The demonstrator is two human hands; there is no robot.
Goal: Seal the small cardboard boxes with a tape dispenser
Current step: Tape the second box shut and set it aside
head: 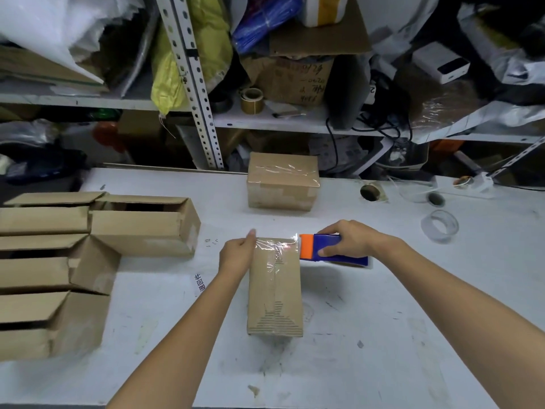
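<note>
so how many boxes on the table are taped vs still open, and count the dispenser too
taped boxes: 2, the near box held by the left hand and the far box
open boxes: 4
tape dispenser: 1, in the right hand
total: 7

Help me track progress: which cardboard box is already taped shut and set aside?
The sealed box at the table's far edge, clear tape across its top, untouched. The box being taped is under both hands; the open boxes at left have flaps up.
</note>
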